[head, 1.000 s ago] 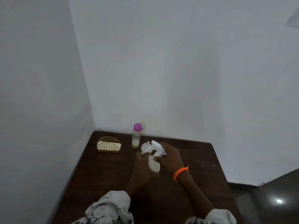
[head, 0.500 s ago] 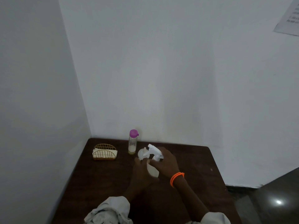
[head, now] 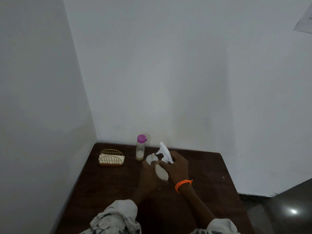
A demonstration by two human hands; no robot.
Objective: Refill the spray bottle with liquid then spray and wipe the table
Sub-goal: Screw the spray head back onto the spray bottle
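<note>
At the far left a wire holder (head: 111,157) is standing near the wall, keeping napkins upright, probably ready for the wiping. Next to it a clear bottle (head: 140,148) with a purple cap is waiting with a little liquid at its bottom; I think it is the refill. Just beside it a small white funnel (head: 150,158) is lying. The left hand (head: 150,179) is gripping the body of the white spray bottle (head: 161,173) above the tabletop (head: 202,173), tilting it, while the right hand (head: 176,167) is holding the trigger head (head: 164,152), seemingly to unscrew it. The tabletop is dark brown wood, sitting in a corner between plain white walls. At the right a dark glossy floor (head: 287,208) is reflecting a light.
</note>
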